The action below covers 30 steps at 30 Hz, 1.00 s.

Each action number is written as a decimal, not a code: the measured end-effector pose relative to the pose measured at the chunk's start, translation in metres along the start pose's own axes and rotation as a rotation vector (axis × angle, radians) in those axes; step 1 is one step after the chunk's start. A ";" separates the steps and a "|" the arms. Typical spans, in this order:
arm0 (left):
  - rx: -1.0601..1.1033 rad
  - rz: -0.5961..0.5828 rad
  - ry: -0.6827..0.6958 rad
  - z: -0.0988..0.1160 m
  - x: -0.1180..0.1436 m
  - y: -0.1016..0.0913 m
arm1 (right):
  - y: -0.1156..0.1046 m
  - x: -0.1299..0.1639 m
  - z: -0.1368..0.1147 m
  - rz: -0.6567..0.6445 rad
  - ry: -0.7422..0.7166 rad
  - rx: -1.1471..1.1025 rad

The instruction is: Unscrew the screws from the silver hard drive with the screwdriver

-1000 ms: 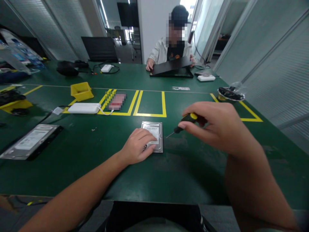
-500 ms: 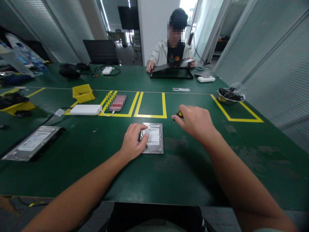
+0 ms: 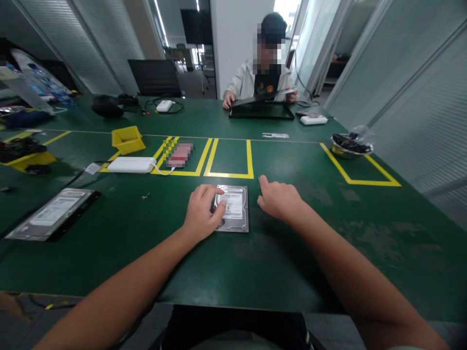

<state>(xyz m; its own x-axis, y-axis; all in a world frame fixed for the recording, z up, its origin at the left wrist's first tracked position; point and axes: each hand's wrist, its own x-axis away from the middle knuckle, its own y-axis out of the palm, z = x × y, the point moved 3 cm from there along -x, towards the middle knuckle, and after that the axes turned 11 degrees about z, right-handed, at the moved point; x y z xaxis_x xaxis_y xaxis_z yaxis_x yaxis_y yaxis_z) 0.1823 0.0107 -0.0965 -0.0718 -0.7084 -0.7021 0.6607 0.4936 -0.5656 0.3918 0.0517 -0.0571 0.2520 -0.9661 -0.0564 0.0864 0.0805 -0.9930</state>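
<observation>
A silver hard drive (image 3: pixel 236 214) with a white label lies flat on the green table (image 3: pixel 204 272) in front of me. My left hand (image 3: pixel 203 211) holds it at its left side, thumb and index finger curved over the label and the other fingers behind. To the right of the drive, apart from it, my right hand (image 3: pixel 279 197) is closed around a small screwdriver (image 3: pixel 259 179). Only a thin dark piece of the tool shows beside the fingers; its handle is hidden in the hand.
Another hard drive (image 3: pixel 54 211) lies at left. A yellow bin (image 3: pixel 127 140), a white power strip (image 3: pixel 132 165) and a pink-red blurred item (image 3: pixel 180 154) stand beyond. A metal bowl (image 3: pixel 352 149) of dark parts is at right. Across the table, a person (image 3: pixel 268 80) holds a dark panel.
My right hand has come down and left, closer to the hard drive, and turned so the screwdriver's yellow and black handle is hidden. My left hand and the drive stay together.
</observation>
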 end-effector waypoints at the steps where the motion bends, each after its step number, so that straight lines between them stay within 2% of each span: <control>1: 0.000 -0.003 -0.001 0.000 0.000 0.000 | 0.004 -0.001 0.000 -0.021 -0.011 -0.005; 7: -0.005 -0.003 -0.004 0.000 0.000 0.000 | 0.021 -0.010 0.001 -0.064 -0.020 -0.032; 15: 0.052 0.013 -0.064 -0.006 -0.002 0.002 | 0.030 -0.013 0.004 -0.071 -0.006 -0.053; 23: 0.093 0.035 -0.196 -0.027 -0.006 0.006 | 0.030 -0.010 -0.002 -0.056 0.018 -0.037; 30: 0.137 0.029 -0.324 -0.054 -0.007 0.012 | 0.028 -0.010 -0.006 -0.046 0.035 -0.029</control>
<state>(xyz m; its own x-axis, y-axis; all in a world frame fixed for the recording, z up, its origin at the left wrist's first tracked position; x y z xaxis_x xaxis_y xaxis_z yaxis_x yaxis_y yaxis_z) 0.1505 0.0488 -0.1223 0.1748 -0.8289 -0.5314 0.7545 0.4595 -0.4686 0.3861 0.0620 -0.0854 0.2145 -0.9766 -0.0136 0.0695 0.0291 -0.9972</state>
